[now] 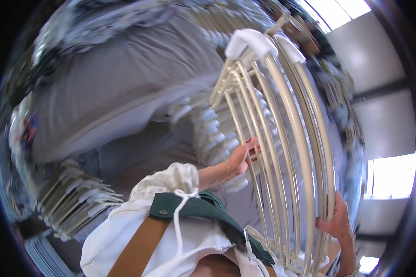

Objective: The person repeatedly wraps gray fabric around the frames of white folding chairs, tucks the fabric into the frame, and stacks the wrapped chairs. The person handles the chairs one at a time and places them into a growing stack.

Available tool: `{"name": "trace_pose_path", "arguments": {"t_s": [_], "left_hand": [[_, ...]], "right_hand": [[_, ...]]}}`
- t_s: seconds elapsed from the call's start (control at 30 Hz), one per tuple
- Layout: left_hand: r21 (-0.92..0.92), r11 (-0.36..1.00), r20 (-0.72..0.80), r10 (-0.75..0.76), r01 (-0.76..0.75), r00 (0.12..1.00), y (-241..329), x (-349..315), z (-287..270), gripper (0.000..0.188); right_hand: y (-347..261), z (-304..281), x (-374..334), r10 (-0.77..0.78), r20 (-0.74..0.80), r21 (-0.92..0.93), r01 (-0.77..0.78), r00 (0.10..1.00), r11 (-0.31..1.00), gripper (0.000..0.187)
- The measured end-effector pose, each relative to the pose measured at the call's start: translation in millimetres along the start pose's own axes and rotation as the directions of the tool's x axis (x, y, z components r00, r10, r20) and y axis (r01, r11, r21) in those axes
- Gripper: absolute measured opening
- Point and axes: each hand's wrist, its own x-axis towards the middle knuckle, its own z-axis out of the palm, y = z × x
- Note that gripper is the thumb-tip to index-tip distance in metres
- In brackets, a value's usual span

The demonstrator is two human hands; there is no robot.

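A cream metal rack frame (291,120) with several thin bars and white plastic corner caps (252,39) stands upright in front of me. My left hand (241,157) reaches forward from a white sleeve and grips one of the thin inner bars near mid-height. My right hand (337,221) wraps around the thick outer tube of the frame at the lower right.
Stacks of similar cream frames with white caps lie at the lower left (76,198) and behind the rack (208,134). A grey cloth-covered surface (111,87) fills the upper left. White panels and bright windows (388,175) are on the right. My green apron with brown strap (189,207) is below.
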Motion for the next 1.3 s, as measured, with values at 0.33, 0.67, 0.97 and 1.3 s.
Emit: {"name": "trace_pose_path", "arguments": {"t_s": [0.33,0.67,0.97,1.3], "left_hand": [[-0.220,0.654,-0.371,0.631,-0.724,0.682,251.5,-118.7,-60.8,0.018],[0.023,0.420,-0.788,0.566,-0.907,0.242,434.0,-71.5,-220.7,0.016],[0.143,0.990,-0.536,0.084,-0.007,0.840,557.9,-131.0,-189.2,0.015],[0.441,-0.506,0.305,0.861,0.741,0.407,915.4,-96.9,-285.9,0.025]], "right_hand": [[-297.5,-42.7,274.8,-0.774,0.165,-0.544,0.711,0.612,0.446,0.070],[-619.1,209.8,751.8,-0.626,0.778,0.593,0.393,-0.053,0.703,0.064],[-686.6,332.6,832.1,-0.687,0.724,0.343,0.896,-0.061,0.281,0.034],[-724.5,274.0,925.1,-0.991,-0.113,-0.377,0.919,0.074,0.112,0.011]]}}
